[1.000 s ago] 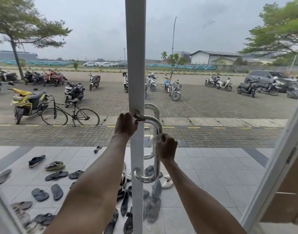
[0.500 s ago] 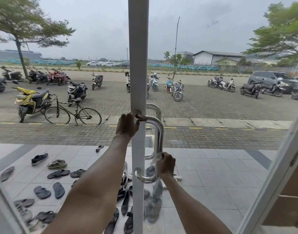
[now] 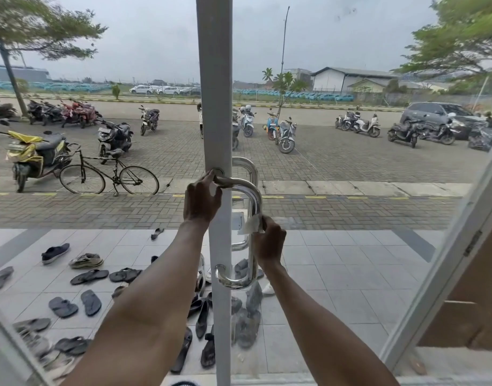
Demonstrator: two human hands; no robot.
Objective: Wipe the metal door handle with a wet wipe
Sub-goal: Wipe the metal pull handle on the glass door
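Observation:
A shiny metal D-shaped door handle (image 3: 256, 199) is fixed to the white frame of a glass door (image 3: 214, 107). My left hand (image 3: 201, 200) grips the handle's top end where it meets the frame. My right hand (image 3: 269, 242) pinches a white wet wipe (image 3: 250, 225) against the upright bar of the handle, around its middle. The bar's lower curve (image 3: 233, 281) is bare below my right hand.
A second glass door's white frame (image 3: 445, 254) stands at the right, swung inward. Through the glass, several sandals and shoes (image 3: 86, 277) lie on a tiled porch, with a bicycle (image 3: 108, 178) and parked motorbikes on the paving beyond.
My right hand slid the wipe down to the bar's lower part and has now come back up to its middle. My left hand stays on the top end.

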